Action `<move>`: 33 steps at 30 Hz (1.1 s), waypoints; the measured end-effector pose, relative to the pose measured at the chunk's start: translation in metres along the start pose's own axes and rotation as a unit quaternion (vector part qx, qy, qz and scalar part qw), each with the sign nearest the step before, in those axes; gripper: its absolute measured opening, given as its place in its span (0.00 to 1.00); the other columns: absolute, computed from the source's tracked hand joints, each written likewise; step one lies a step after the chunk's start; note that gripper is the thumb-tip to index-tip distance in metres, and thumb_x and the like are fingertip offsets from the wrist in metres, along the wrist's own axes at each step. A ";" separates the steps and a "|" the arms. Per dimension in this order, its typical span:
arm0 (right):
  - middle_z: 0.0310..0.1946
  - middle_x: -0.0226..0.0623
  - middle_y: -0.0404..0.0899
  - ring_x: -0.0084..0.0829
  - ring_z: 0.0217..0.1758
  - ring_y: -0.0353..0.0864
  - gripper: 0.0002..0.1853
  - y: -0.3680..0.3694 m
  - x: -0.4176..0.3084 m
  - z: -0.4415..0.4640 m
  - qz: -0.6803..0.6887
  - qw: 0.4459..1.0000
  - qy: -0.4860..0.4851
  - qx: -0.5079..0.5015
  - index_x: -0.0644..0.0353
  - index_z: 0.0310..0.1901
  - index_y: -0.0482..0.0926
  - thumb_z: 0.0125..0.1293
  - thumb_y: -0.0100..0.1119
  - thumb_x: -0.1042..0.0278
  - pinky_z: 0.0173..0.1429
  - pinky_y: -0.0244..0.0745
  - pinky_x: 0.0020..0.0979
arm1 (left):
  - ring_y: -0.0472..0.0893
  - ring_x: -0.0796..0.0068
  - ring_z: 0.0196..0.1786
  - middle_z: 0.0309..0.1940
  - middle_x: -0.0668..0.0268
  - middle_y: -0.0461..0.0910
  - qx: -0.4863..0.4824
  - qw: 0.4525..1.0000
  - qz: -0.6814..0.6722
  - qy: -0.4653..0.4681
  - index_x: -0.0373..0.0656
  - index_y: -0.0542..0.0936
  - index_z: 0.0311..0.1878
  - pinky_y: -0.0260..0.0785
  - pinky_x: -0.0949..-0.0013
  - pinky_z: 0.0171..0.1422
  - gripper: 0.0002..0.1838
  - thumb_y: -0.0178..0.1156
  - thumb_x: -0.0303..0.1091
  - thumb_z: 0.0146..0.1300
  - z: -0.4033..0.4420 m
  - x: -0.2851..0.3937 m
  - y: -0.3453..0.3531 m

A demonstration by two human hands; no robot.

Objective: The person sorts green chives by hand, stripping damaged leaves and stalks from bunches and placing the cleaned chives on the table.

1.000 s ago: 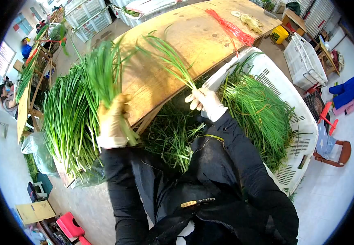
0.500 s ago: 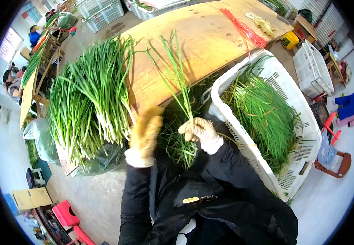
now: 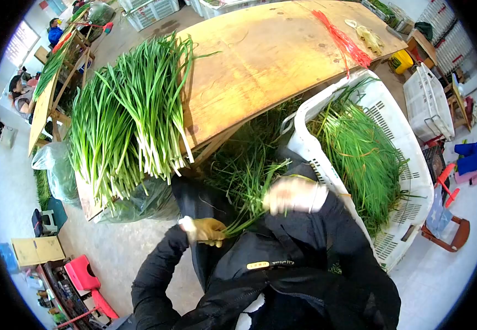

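My left hand [image 3: 208,231], in a yellowish work glove, is closed around the ends of a few garlic chives [image 3: 241,224] low in front of my body. Those stalks slant up to the right toward my right hand [image 3: 292,195], whose pale glove is smeared by motion, so its grip is unclear. Loose green leaves [image 3: 249,181] lie below the table edge, just beyond both hands. On the wooden table [image 3: 249,60], a thick pile of garlic chives [image 3: 134,115] rests at the left, pale stem ends toward me.
A white plastic crate [image 3: 299,124] of green leaves [image 3: 362,159] stands close on my right. Red plastic strings [image 3: 343,41] and a yellowish glove [image 3: 369,39] lie at the table's far right. Plastic bags [image 3: 57,170] hang by its left end. A person [image 3: 21,93] sits at far left.
The stalks held upright in my right hand are lowered toward my body. My left hand has come down and closed on their ends. My right hand has moved right and nearer my body.
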State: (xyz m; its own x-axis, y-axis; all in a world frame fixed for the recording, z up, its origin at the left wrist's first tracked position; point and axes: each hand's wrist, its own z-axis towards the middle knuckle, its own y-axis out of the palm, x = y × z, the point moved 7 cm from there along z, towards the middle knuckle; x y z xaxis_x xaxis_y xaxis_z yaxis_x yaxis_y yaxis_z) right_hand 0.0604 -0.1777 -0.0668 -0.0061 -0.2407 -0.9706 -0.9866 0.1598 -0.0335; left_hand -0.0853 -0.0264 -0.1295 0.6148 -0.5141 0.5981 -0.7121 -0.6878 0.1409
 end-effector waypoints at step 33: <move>0.39 0.39 0.76 0.37 0.42 0.74 0.18 -0.022 0.001 0.001 -0.374 0.925 0.055 -0.047 0.54 0.46 0.74 0.63 0.42 0.53 0.48 0.69 0.32 | 0.76 0.80 0.39 0.44 0.62 0.76 0.194 0.713 -0.481 0.472 0.39 0.66 0.55 0.67 0.79 0.43 0.23 0.56 0.35 0.57 -0.007 0.151 -0.090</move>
State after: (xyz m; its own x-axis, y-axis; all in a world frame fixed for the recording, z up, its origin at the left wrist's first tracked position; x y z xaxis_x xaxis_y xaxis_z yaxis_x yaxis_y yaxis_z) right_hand 0.0821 -0.1800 -0.0672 0.6727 -0.3465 -0.6537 -0.7308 -0.1727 -0.6604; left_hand 0.0695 -0.0386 -0.0463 0.1234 0.7387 0.6627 0.1461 -0.6740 0.7241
